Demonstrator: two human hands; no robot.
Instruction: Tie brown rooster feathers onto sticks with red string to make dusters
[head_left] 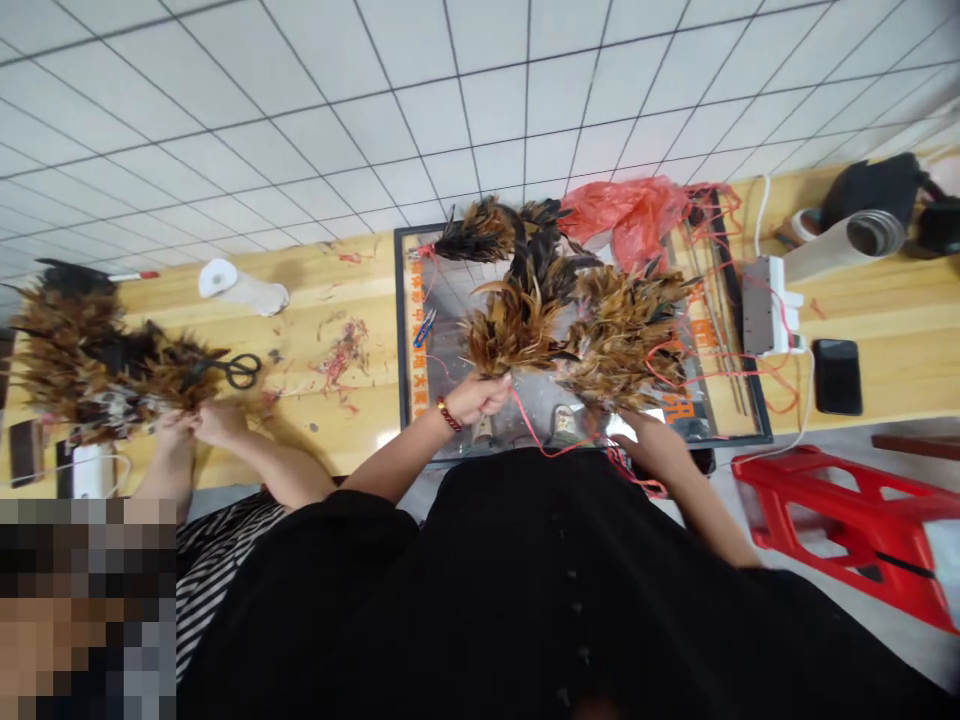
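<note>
My left hand (478, 396) is closed round the base of a bunch of brown and black feathers (514, 325), held up over a dark framed board (405, 330) on the wooden table. A red string (536, 435) runs from this bunch down toward my right hand (646, 432). That hand is low at the table's near edge, under a second feather bunch (622, 340); its fingers are curled, and what they hold is hidden. A third, darker feather bunch (480, 235) lies at the back of the board.
A co-worker's hands (196, 422) on the left work on another feather pile (82, 360), with black scissors (240, 370) beside them. A red plastic bag (637, 215), a white power strip (765, 305), a black phone (837, 376), paper rolls and a red stool (847, 520) surround the board.
</note>
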